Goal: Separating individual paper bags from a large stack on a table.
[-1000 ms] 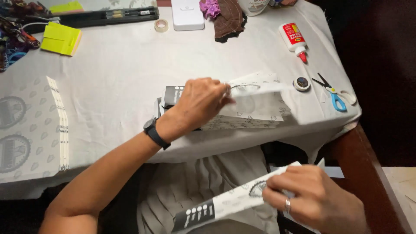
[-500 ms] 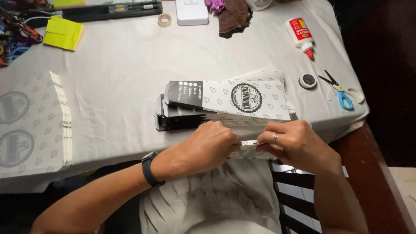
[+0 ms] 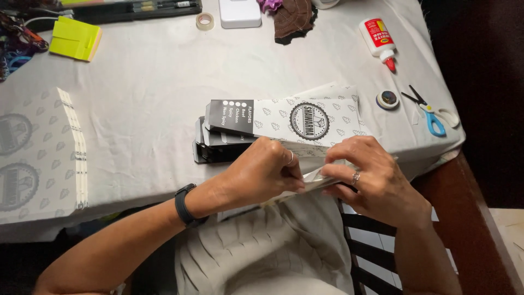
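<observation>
Left hand [image 3: 262,175] and right hand [image 3: 371,177] both pinched on one thin, flat paper sleeve [image 3: 311,183], held edge-on at the near table edge, just above the lap; fingertips of both closed on its folded rim, ring on a finger of each hand, black band on left wrist. Directly behind the hands, resting on the grey cloth-covered table [image 3: 153,93]: stack of paper sleeves [image 3: 284,123], long and narrow, white with small repeated print, round dark emblem mid-length and black end panel, fanned slightly. At far left, flat printed sheets [image 3: 38,153] of same pattern, matte, with a strip of small marks along one edge. Further back: yellow-green folded pad [image 3: 75,38], clear tape roll [image 3: 204,21], white rectangular box [image 3: 239,12], brown fabric scrap [image 3: 295,16]. At right: white glue bottle [image 3: 377,35] with red tip lying down, small round tin [image 3: 387,99], blue-handled scissors [image 3: 428,112].
</observation>
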